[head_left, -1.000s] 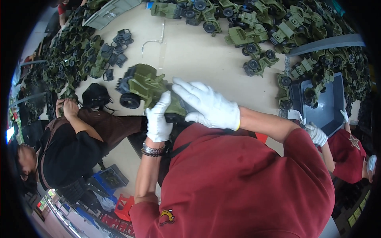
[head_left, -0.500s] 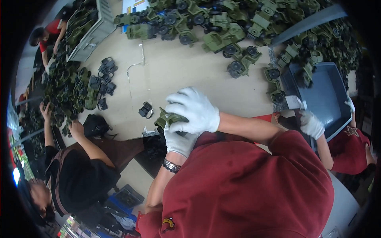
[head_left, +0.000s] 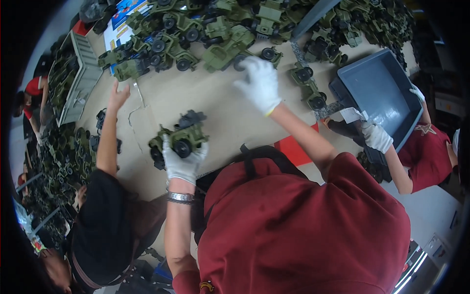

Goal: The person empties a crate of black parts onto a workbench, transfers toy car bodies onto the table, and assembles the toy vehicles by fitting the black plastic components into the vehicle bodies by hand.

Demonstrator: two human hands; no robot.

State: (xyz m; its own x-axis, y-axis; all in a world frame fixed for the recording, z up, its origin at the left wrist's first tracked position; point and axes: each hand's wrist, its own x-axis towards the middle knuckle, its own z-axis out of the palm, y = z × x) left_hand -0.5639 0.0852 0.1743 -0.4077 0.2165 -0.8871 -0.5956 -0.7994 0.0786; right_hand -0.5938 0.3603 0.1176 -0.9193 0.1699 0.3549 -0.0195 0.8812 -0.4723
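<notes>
Vehicles [head_left: 178, 46] in olive green crowd the far side of a pale tabletop [head_left: 220, 103] in a busy workroom, where a co-worker in black [head_left: 105, 215] reaches in from the left and another in red [head_left: 428, 161] holds a gray tub [head_left: 377, 81] at right. A toy jeep [head_left: 188, 135] sits gripped in the gloved left hand [head_left: 185, 162], well apart from the gloved right hand [head_left: 260, 87], blurred, its fingers spread near the heap.
</notes>
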